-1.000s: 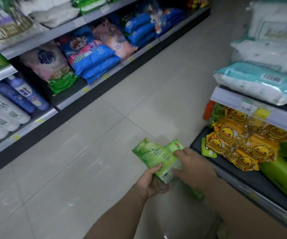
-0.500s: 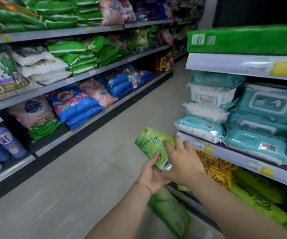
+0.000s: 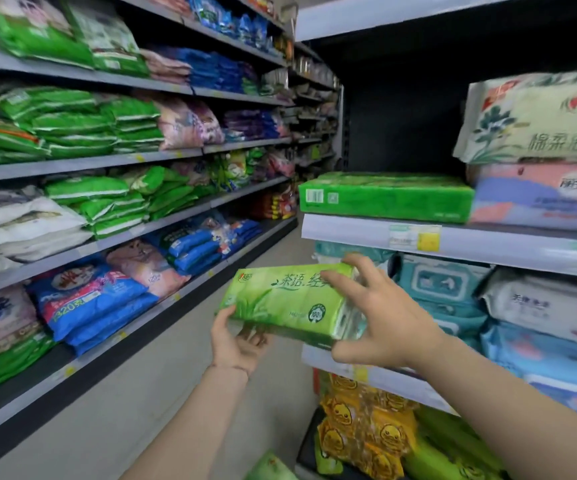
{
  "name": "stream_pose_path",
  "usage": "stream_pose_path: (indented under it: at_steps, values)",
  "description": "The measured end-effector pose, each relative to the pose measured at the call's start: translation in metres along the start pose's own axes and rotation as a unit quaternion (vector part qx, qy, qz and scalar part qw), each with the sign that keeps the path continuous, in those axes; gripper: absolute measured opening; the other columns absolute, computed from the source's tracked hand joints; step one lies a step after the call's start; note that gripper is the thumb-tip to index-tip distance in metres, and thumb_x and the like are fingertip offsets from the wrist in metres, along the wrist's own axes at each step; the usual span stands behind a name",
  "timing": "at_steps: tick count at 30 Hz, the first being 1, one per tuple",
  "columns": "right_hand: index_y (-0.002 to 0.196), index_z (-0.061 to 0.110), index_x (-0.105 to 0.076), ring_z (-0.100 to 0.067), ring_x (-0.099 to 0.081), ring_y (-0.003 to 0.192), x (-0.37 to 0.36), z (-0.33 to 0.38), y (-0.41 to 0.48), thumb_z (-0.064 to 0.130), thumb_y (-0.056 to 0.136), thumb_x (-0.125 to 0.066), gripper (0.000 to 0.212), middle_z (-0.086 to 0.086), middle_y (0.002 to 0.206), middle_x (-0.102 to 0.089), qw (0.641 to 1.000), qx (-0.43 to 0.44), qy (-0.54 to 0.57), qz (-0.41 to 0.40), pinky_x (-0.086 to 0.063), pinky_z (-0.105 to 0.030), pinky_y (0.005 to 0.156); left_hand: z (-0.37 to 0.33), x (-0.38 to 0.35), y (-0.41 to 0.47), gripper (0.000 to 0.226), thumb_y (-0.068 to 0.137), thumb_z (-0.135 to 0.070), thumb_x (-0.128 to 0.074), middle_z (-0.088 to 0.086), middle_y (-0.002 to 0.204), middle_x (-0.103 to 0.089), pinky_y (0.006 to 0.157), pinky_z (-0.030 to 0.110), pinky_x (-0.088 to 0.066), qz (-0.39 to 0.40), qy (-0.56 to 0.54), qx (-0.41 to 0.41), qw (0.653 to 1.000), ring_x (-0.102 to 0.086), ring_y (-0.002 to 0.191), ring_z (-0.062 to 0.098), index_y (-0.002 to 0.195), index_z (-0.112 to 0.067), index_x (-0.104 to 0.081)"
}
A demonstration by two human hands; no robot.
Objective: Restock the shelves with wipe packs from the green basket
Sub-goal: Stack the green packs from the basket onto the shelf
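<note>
Currently: 1 green pack (image 3: 287, 299), held mid-air before rt-side shelves (image 3: 488, 247), not yet shelved. L hand (image 3: 237, 344): fingers curled under left end, thumb on face. R hand (image 3: 380, 320): fingers spread, clamped over right end. Basket: out of view; qty left unknown.

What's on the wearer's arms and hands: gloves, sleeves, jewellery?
The left hand and right hand are ungloved, with no rings visible. No sleeves show on the left forearm or right forearm. A thin cord bracelet circles the left wrist; the right wrist shows nothing.
</note>
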State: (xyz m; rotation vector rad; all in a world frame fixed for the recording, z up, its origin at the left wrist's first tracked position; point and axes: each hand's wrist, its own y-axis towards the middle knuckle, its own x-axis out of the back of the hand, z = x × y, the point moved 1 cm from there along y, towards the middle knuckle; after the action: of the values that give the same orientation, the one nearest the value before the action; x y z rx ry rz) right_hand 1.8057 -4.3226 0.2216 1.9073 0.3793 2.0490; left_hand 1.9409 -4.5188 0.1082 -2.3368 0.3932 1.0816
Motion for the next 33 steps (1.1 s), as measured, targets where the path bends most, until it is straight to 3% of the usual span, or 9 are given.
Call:
stream_pose_path:
  at_steps: [3,6,11,15,20,26,33]
  values:
    - [0.142,0.028,-0.036,-0.03,-0.035,0.127,0.026,-0.016,0.001,0.061,0.055,-0.049,0.094,-0.004,0.151,-0.012,0.999,-0.015,0.001,-0.052,-0.041,-0.043,0.096,-0.01,-0.032,-0.006,0.033,0.082,-0.024,-0.058,0.011,0.096,-0.052,0.069,0.034,-0.048,0.038,0.024,-0.03,0.999,-0.055,0.083,0.024,0.113,-0.017,-0.048]
    - [0.131,0.018,-0.05,-0.037,-0.035,0.127,0.044,-0.029,0.003,0.049,0.065,-0.05,0.073,-0.018,0.148,-0.027,0.983,-0.013,-0.055,-0.174,-0.037,-0.051,0.097,-0.018,-0.068,-0.013,0.041,0.083,-0.017,-0.059,0.014,0.114,-0.055,0.065,0.039,-0.056,0.079,0.021,-0.064,0.995,-0.061,0.094,0.029,0.122,-0.017,-0.047]
    - [0.113,0.013,-0.056,-0.035,-0.042,0.113,0.063,-0.048,0.006,0.044,0.079,-0.049,0.046,-0.017,0.133,-0.044,0.96,-0.034,-0.123,-0.249,-0.043,-0.046,0.086,-0.026,-0.122,-0.023,0.057,0.083,-0.015,-0.065,0.016,0.127,-0.057,0.062,0.04,-0.057,0.113,0.052,-0.125,0.984,-0.067,0.093,0.033,0.134,-0.021,-0.039]
    - [0.112,0.009,-0.056,-0.032,-0.044,0.106,0.069,-0.071,0.002,0.043,0.088,-0.045,0.044,-0.012,0.117,-0.05,0.956,-0.04,-0.111,-0.269,-0.039,-0.042,0.092,-0.031,-0.15,-0.03,0.066,0.083,-0.023,-0.072,0.01,0.132,-0.054,0.069,0.041,-0.058,0.15,0.111,-0.138,0.973,-0.069,0.092,0.032,0.135,-0.033,-0.033]
    - [0.111,0.003,-0.061,-0.032,-0.049,0.091,0.071,-0.085,0.0,0.039,0.094,-0.041,0.044,-0.013,0.101,-0.055,0.937,-0.031,-0.152,-0.314,-0.038,-0.04,0.078,-0.044,-0.163,-0.035,0.055,0.082,-0.035,-0.071,0.012,0.121,-0.063,0.065,0.033,-0.056,0.165,0.246,-0.157,0.942,-0.067,0.1,0.033,0.126,-0.037,-0.039]
    - [0.099,0.0,-0.062,-0.033,-0.047,0.082,0.081,-0.086,0.011,0.034,0.094,-0.042,0.04,-0.015,0.093,-0.055,0.908,-0.016,-0.21,-0.361,-0.039,-0.039,0.065,-0.052,-0.174,-0.032,0.036,0.087,-0.017,-0.066,0.016,0.122,-0.063,0.094,0.044,-0.051,0.194,0.222,-0.192,0.936,-0.064,0.108,0.03,0.116,-0.023,-0.044]
    - [0.101,-0.001,-0.062,-0.034,-0.048,0.083,0.086,-0.093,0.018,0.032,0.094,-0.043,0.039,-0.016,0.095,-0.054,0.904,-0.017,-0.194,-0.381,-0.042,-0.042,0.069,-0.059,-0.185,-0.03,0.029,0.088,-0.018,-0.066,0.016,0.116,-0.065,0.077,0.033,-0.056,0.201,0.252,-0.209,0.923,-0.066,0.103,0.03,0.108,-0.021,-0.045]
